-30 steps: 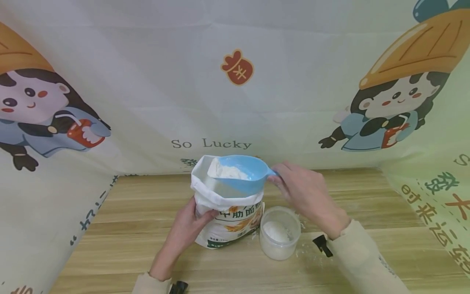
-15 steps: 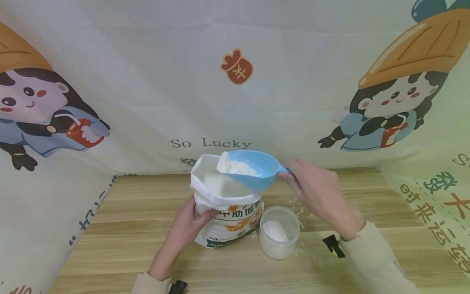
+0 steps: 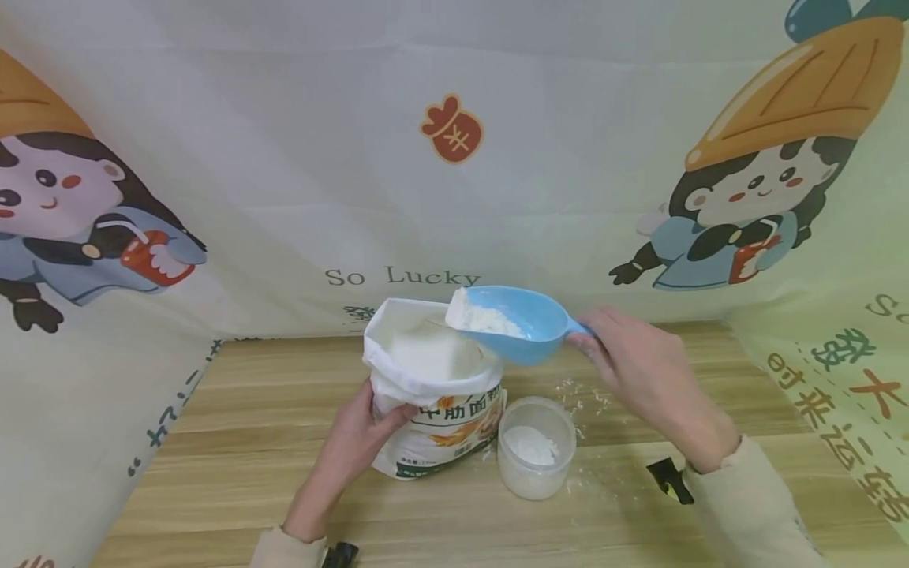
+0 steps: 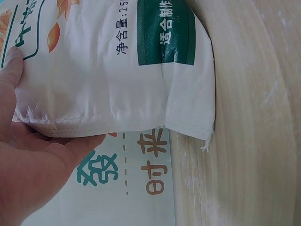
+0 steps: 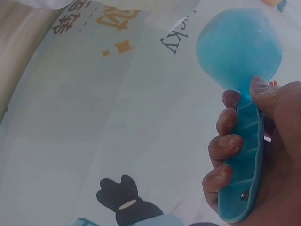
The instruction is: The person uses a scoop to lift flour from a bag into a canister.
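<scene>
In the head view my right hand [image 3: 642,367] grips the handle of a blue scoop [image 3: 529,347], which carries white flour [image 3: 490,319] and is held over the right rim of the flour bag. The right wrist view shows the fingers curled round the ribbed handle [image 5: 244,155], with flour dust on them. My left hand [image 3: 355,438] grips the left side of the open white flour bag [image 3: 440,450], thumb on the front and fingers behind. In the left wrist view that bag [image 4: 117,94] stands on the table. More flour is visible inside its folded-down mouth.
A clear round tub [image 3: 536,481] partly filled with flour stands just right of the bag. Flour is spilled on the wooden table [image 3: 234,442] around the tub. A printed cloth [image 3: 319,158] walls the table at the back and sides.
The right hand has moved the loaded scoop to the right, from over the bag's mouth to its right rim. The left hand still grips the bag in place.
</scene>
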Demonstrator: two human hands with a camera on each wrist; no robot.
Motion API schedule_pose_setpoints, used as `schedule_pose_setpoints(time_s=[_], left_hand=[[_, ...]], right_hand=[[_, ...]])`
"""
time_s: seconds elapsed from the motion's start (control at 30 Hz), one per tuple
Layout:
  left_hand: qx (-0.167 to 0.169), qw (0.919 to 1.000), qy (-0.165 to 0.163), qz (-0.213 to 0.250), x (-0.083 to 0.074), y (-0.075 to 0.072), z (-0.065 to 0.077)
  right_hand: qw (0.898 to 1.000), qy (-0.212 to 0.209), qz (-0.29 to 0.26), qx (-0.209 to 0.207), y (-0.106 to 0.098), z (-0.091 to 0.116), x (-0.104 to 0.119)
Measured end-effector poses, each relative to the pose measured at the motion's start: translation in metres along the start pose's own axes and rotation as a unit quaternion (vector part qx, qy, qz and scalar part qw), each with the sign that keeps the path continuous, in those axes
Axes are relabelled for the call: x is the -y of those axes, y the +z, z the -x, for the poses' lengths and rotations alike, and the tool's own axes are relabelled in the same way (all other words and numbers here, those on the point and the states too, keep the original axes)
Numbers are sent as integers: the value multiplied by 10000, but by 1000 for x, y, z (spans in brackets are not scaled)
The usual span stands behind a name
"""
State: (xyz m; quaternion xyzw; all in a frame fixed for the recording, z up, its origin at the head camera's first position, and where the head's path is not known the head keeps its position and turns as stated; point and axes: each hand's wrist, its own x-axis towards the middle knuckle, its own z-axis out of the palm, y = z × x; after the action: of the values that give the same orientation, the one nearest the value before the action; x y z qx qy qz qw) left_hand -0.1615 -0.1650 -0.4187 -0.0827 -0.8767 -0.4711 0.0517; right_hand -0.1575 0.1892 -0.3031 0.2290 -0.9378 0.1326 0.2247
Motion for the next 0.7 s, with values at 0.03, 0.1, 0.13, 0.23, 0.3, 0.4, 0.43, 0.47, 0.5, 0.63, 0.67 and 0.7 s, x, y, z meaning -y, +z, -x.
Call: schedule_pose_setpoints(time_s=[0.03, 0.1, 0.13, 0.23, 0.3, 0.4, 0.43, 0.47, 0.5, 0.63, 0.67, 0.7], left_hand=[[5, 10000, -6, 10, 0, 0, 0], [18, 10000, -15, 34, 1, 0, 0], [18, 10000, -10, 44, 1, 0, 0], [19, 10000, -17, 47, 2, 0, -1], [30, 10000, -18, 42, 3, 0, -1], [41, 10000, 0, 46, 4, 1, -2], [50, 10000, 17, 55, 4, 1, -1], [61, 10000, 15, 70, 4, 1, -2], [73, 9999, 24, 84, 5, 1, -2], [68, 9999, 57, 70, 4, 1, -2], [65, 9999, 49, 68, 4, 1, -2], [68, 9999, 46, 66, 3, 1, -2]], right_hand=[[10000, 0, 14, -8, -1, 1, -2], [10000, 2, 57, -49, -2, 5, -6], [10000, 31, 65, -58, -3, 6, -7], [9999, 84, 71, -86, -5, 11, -12], [9999, 116, 70, -97, -7, 14, -14], [9998, 125, 89, -150, -9, 20, -18], [9997, 103, 112, -194, -9, 22, -20], [9996, 94, 128, -231, -9, 24, -21], [9995, 93, 140, -266, -10, 26, -23], [9990, 80, 211, -376, -10, 35, -28], [9991, 115, 220, -348, -10, 38, -29], [9991, 135, 232, -330, -10, 40, -30]])
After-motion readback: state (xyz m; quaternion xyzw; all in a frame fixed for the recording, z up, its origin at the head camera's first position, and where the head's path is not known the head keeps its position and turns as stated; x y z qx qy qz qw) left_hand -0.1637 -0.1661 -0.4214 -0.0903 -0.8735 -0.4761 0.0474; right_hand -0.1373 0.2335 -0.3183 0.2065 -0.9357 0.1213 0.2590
